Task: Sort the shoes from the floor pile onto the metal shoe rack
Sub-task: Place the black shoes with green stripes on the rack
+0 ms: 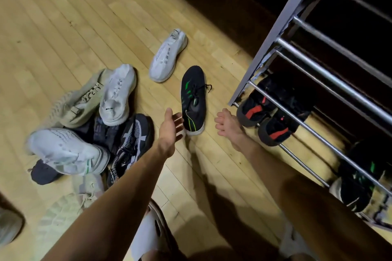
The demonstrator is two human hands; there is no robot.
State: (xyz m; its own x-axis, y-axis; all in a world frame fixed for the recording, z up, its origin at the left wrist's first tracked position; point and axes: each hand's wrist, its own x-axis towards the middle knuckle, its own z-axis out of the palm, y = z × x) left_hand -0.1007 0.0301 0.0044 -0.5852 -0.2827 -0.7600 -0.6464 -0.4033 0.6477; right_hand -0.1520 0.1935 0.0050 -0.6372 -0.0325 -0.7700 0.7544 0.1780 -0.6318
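Left hand (170,128) open, fingers straight, holds nothing, just left of black shoe with green stripes (193,99) on wood floor (70,27). Right hand (227,124) loosely curled, empty, probably clear of shoe. Metal shoe rack (331,78) right; black-red pair (267,116) on bottom rails.

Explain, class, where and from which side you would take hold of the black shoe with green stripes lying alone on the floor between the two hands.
Probably grip the black shoe with green stripes at its heel collar, coming from above on the near side. It lies sole down, heel toward the person, with the opening facing up. The left hand is open beside the heel; the right hand hangs just right of it.
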